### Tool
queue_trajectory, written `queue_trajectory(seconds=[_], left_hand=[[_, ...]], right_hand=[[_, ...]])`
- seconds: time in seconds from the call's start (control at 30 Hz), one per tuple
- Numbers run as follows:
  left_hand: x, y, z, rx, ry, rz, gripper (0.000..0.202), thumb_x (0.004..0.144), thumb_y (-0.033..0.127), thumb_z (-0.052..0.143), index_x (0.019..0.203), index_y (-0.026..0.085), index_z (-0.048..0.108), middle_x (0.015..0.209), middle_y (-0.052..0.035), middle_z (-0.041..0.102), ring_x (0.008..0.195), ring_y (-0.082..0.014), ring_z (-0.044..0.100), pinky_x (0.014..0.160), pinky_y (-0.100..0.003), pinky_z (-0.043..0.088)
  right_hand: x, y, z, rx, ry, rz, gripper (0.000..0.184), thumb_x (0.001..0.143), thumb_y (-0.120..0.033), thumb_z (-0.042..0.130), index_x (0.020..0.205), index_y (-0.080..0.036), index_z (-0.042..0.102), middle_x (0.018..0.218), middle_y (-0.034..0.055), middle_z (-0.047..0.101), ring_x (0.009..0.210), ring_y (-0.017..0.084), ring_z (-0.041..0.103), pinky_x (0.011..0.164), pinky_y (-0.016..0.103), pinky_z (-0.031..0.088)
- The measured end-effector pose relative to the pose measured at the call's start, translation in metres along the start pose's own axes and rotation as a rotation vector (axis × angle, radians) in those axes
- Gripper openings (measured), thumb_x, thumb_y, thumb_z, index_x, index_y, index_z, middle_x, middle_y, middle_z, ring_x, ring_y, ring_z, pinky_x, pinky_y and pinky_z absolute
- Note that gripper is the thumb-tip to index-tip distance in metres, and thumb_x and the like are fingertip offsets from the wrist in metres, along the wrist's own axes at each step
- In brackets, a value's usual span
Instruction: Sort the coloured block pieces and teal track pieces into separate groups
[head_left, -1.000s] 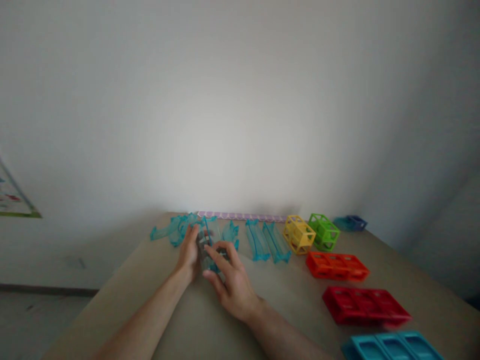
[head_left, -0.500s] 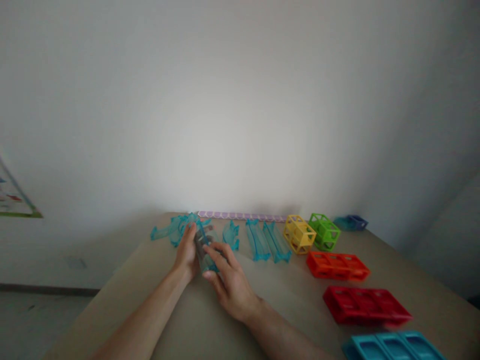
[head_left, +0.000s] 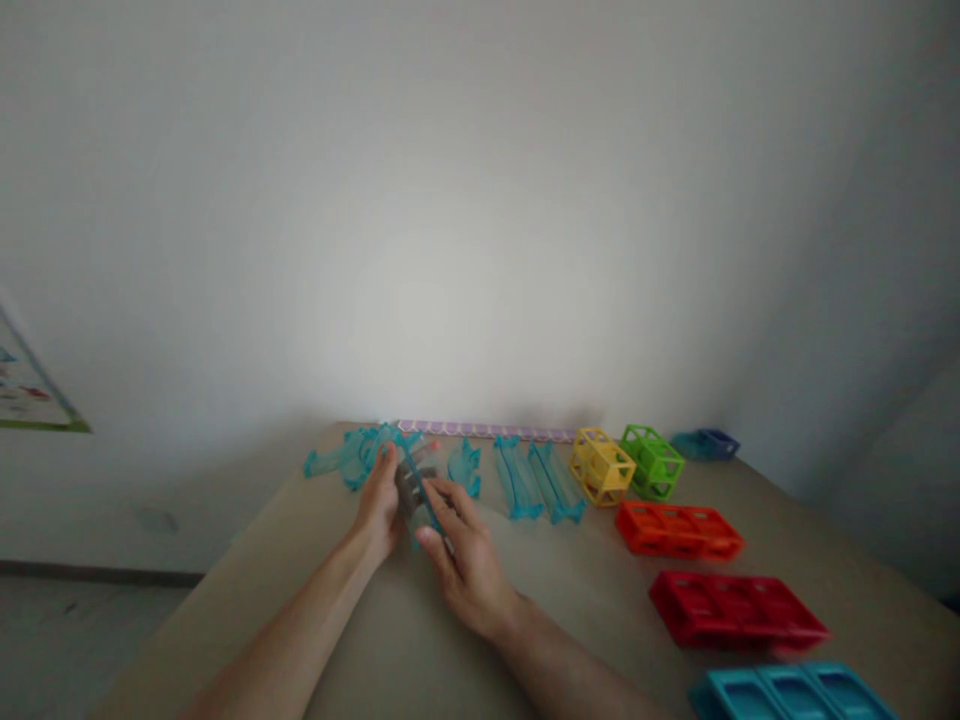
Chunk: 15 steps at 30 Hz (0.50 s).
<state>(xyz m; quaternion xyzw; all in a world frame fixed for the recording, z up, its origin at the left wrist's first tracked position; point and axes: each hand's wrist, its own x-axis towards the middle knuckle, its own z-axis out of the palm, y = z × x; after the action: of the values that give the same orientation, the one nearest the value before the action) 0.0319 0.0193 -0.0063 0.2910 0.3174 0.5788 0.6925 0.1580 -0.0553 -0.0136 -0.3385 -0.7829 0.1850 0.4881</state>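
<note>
Between my two hands is a see-through blue plastic track piece (head_left: 412, 490), held tilted above the table. My left hand (head_left: 381, 505) grips it along the left side, thumb up near the top end. My right hand (head_left: 466, 555) has its thumb and fingers on the lower right part. Just beyond the left hand lies a heap of similar clear blue pieces (head_left: 352, 458). A short curved blue piece (head_left: 465, 465) rests past the right hand, and two long blue channel pieces (head_left: 517, 480) lie side by side to its right.
On the right of the table (head_left: 390, 640) stand a yellow cube frame (head_left: 602, 468), a green cube frame (head_left: 652, 463), an orange block frame (head_left: 679, 531), a red one (head_left: 739, 612) and a blue one (head_left: 795, 692). A purple patterned strip (head_left: 487, 431) runs along the wall.
The held track piece has turned slightly in my hands. My right-hand fingers have shifted a little down and right along it. The other pieces lie as before.
</note>
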Motion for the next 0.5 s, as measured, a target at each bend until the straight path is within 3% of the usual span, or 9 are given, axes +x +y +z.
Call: queue_trajectory(seconds=[0.13,0.3,0.5], left_hand=[[-0.0015,0.0010,-0.0010,0.009,0.005,-0.007,0.055,0.082,0.057,0.052,0.115,0.015,0.065,0.071,-0.0078,0.072,0.049,-0.0157,0.061,0.048,-0.025,0.048],[0.0010,0.0027,-0.0025,-0.041,0.077,-0.035,0.050,0.084,0.051,0.052,0.109,0.010,0.066,0.069,-0.0078,0.071,0.047,-0.0158,0.062,0.046,-0.025,0.049],[0.0061,0.0056,-0.0024,-0.091,0.185,0.010,0.038,0.093,0.042,0.042,0.103,0.013,0.064,0.071,-0.0058,0.071,0.046,-0.0133,0.061,0.044,-0.024,0.050]], right_hand=[[-0.0031,0.0039,0.0013,-0.045,-0.055,-0.002,0.052,0.091,-0.032,0.053,0.140,-0.022,0.038,0.136,0.0102,0.045,0.129,0.021,0.040,0.109,0.036,0.034],[-0.0033,0.0025,0.0005,-0.058,-0.002,-0.022,0.063,0.079,-0.018,0.063,0.137,-0.021,0.040,0.140,0.0122,0.037,0.131,0.024,0.038,0.108,0.040,0.035],[-0.0030,0.0075,0.0009,-0.041,0.139,0.013,0.039,0.084,-0.018,0.059,0.123,-0.021,0.051,0.106,0.0078,0.061,0.096,0.019,0.058,0.083,0.033,0.050]])
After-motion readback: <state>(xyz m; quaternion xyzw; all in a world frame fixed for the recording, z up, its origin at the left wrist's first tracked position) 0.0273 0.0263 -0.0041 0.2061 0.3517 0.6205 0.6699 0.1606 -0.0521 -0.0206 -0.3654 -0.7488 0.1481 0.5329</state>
